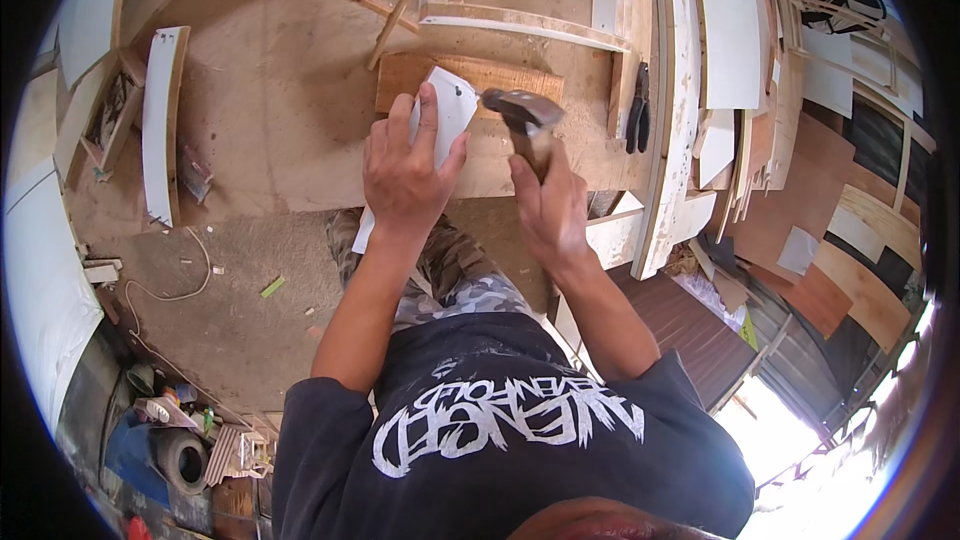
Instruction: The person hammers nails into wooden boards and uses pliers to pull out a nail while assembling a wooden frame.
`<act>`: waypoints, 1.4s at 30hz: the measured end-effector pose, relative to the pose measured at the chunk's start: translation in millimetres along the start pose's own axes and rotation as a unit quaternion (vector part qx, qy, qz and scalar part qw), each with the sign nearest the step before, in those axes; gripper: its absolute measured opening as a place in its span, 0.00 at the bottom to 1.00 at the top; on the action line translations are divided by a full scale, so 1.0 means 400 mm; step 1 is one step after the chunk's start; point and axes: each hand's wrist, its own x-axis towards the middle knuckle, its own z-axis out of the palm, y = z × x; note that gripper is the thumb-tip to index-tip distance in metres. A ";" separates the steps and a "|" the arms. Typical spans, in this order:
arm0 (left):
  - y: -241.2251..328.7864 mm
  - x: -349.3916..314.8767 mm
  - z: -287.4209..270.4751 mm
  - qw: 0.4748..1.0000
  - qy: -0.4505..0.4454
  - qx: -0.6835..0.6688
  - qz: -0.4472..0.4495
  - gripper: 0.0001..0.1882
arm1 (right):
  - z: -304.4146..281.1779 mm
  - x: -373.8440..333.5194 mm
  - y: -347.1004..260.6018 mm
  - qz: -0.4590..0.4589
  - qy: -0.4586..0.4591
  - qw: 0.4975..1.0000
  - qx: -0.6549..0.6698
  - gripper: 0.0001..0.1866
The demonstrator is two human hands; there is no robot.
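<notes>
My left hand (405,165) is wrapped over a narrow white board (447,112), pressing it against a brown wooden block (520,80) on the workbench. A dark spot, perhaps a nail head or hole, marks the board's far end. The board's near end slants down past my left wrist, over the bench's front edge. In my right hand (553,202) is a hammer (525,112), gripped by its wooden handle. Its metal head is just right of the board's far end, over the block; whether it touches anything I cannot tell.
On the workbench (290,130) lie black-handled pliers (638,112) at the right, a white-faced strip (163,125) at the left and a white-and-wood frame (520,25) at the back. Long boards (675,120) line the right side. A cord (165,295) lies on the floor.
</notes>
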 end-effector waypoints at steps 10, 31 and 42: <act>0.004 0.008 -0.004 1.000 -0.002 0.018 0.013 0.42 | -0.006 -0.006 0.001 -0.061 0.113 0.984 0.122 0.18; 0.011 0.021 -0.010 1.000 -0.008 0.006 0.001 0.43 | -0.056 -0.001 -0.008 -0.111 0.129 0.971 0.166 0.18; 0.069 0.077 -0.041 0.983 -0.027 -0.166 -0.076 0.46 | 0.071 0.180 0.090 -0.116 0.209 0.971 -0.011 0.23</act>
